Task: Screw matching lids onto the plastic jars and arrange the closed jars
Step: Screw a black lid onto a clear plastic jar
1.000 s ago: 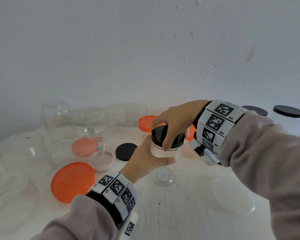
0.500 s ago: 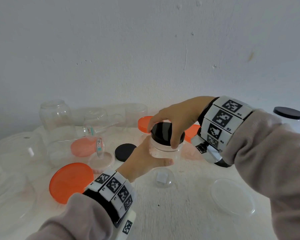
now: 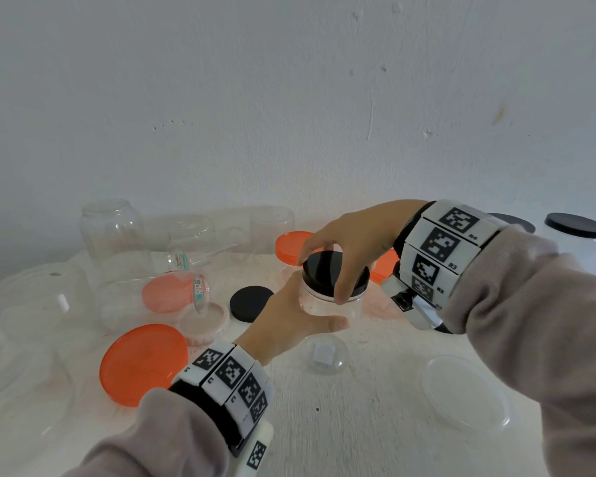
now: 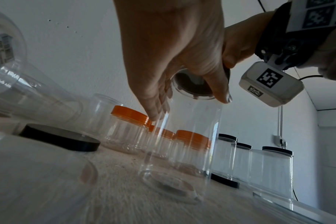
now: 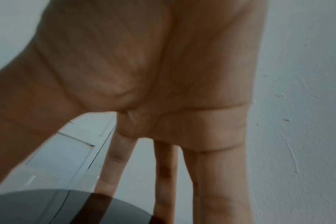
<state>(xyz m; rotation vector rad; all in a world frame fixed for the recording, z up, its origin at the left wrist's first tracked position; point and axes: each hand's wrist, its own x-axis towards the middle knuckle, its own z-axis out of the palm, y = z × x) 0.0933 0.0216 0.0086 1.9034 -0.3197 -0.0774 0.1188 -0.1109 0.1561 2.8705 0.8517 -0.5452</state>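
Observation:
A clear plastic jar (image 3: 319, 304) stands on the table in the middle of the head view, with a black lid (image 3: 324, 273) on its mouth. My left hand (image 3: 289, 321) wraps round the jar's body, thumb in front. My right hand (image 3: 344, 249) comes from above and grips the lid's rim with thumb and fingers. In the left wrist view the jar (image 4: 184, 144) is seen from below, with the black lid (image 4: 192, 84) under my left hand (image 4: 173, 53). The right wrist view shows my right hand's fingers (image 5: 217, 174) reaching down over the lid (image 5: 67, 207).
A loose black lid (image 3: 250, 302) and a large orange lid (image 3: 143, 363) lie to the left, among several open clear jars (image 3: 112, 232). Closed orange-lidded jars (image 4: 128, 130) and black-lidded jars (image 4: 270, 169) stand behind and to the right. A clear lid (image 3: 465, 394) lies front right.
My right hand has turned on the black lid, wrist rising and swinging; the thumb has moved round the rim. The left hand keeps holding the jar in place.

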